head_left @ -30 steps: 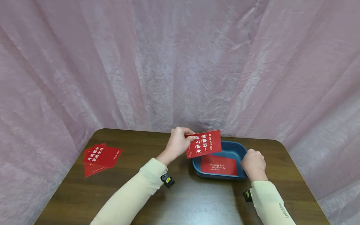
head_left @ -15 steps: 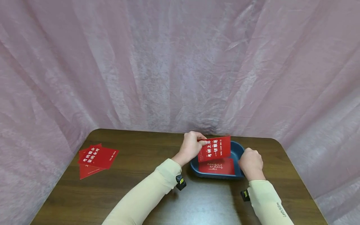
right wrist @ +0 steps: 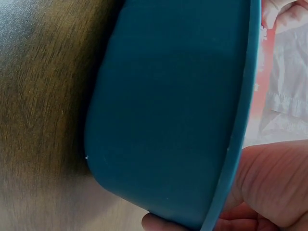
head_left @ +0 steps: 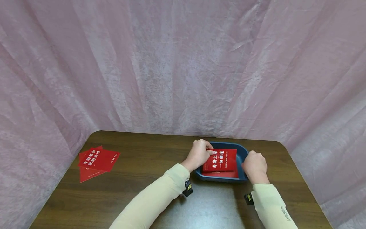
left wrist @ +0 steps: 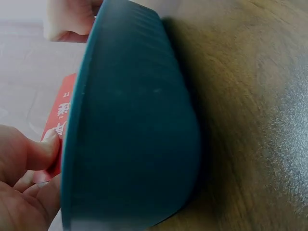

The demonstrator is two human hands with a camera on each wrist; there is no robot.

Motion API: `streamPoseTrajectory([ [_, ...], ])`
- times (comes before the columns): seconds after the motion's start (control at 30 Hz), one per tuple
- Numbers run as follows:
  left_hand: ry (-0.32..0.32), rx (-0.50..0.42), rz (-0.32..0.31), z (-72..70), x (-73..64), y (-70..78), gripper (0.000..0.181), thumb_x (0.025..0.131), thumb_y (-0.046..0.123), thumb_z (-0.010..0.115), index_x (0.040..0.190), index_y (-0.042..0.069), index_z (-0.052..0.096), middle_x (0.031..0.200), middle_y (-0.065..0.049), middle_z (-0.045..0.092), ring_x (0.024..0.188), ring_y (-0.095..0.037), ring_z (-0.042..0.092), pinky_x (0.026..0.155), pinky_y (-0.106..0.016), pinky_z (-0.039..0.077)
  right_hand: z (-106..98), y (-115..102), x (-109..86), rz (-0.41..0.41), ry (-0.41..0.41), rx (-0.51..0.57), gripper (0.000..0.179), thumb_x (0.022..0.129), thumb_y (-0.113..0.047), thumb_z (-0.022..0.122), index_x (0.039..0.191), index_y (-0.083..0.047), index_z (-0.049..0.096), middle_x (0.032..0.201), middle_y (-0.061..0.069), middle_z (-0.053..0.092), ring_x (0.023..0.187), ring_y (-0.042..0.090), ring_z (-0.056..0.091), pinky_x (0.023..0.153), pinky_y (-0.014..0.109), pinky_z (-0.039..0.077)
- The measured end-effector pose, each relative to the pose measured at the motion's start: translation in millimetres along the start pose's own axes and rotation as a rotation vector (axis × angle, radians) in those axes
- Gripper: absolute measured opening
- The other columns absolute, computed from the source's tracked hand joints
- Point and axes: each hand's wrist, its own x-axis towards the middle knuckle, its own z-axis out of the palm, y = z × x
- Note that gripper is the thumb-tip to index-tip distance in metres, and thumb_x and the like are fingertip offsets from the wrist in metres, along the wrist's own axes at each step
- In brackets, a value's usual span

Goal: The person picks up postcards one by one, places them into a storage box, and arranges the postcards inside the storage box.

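Observation:
My left hand pinches a red card with white lettering by its left end, thumb on the near face. The card is tilted inside a dark blue rectangular basin, just above another red card, whose front strip alone shows. At the basin's right end my right hand grips the rim; in the right wrist view a fingertip shows under the outer wall. The left wrist view has the thumb on the card behind the basin's wall, which hides the card's lower part.
Several overlapping red cards lie at the left of the brown wooden table. The basin stands near the table's back edge. A pink curtain hangs behind it.
My left hand has moved right and then down, lowering the card into the basin, over the card lying there. The right hand keeps its grip on the rim.

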Motion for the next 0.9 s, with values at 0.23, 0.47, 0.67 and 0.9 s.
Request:
streamPoseTrajectory([
  [0.23, -0.062, 0.040, -0.057, 9.9, -1.8, 1.1, 0.006, 0.079, 0.020, 0.075, 0.083, 0.017, 0.074, 0.084, 0.006, 0.070, 0.078, -0.003, 0.059, 0.061, -0.017, 0.049, 1, 0, -0.9, 0.003, 0.010, 0.004, 0.035, 0.077, -0.018, 0.068, 0.092, 0.013, 0.059, 0.080, 0.030, 0.062, 0.059, 0.034, 0.059, 0.050, 0.046, 0.052],
  [0.47, -0.122, 0.045, -0.116, 15.6, -4.9, 2.6, 0.012, 0.081, 0.023, 0.073, 0.090, 0.015, 0.073, 0.092, 0.003, 0.070, 0.079, -0.004, 0.061, 0.063, -0.021, 0.051, 2, 0, -1.0, 0.001, 0.023, 0.002, 0.033, 0.077, -0.016, 0.066, 0.091, 0.013, 0.060, 0.081, 0.031, 0.062, 0.061, 0.035, 0.059, 0.050, 0.046, 0.051],
  [0.67, -0.139, 0.101, -0.109, 20.1, -6.8, 1.2, 0.017, 0.082, 0.025, 0.072, 0.095, 0.015, 0.073, 0.096, 0.003, 0.071, 0.082, -0.004, 0.062, 0.066, -0.023, 0.052, 1, 0, -1.6, -0.004, 0.029, 0.001, 0.031, 0.077, -0.015, 0.065, 0.091, 0.013, 0.060, 0.080, 0.031, 0.062, 0.060, 0.036, 0.059, 0.048, 0.045, 0.051],
  [0.9, -0.145, 0.276, -0.037, 24.1, -9.3, 1.5, 0.015, 0.081, 0.029, 0.072, 0.090, 0.016, 0.073, 0.085, 0.004, 0.071, 0.070, -0.004, 0.059, 0.062, -0.023, 0.050, 3, 0, -1.1, -0.011, 0.036, 0.003, 0.027, 0.078, -0.012, 0.061, 0.090, 0.012, 0.060, 0.079, 0.030, 0.062, 0.059, 0.034, 0.059, 0.047, 0.044, 0.050],
])
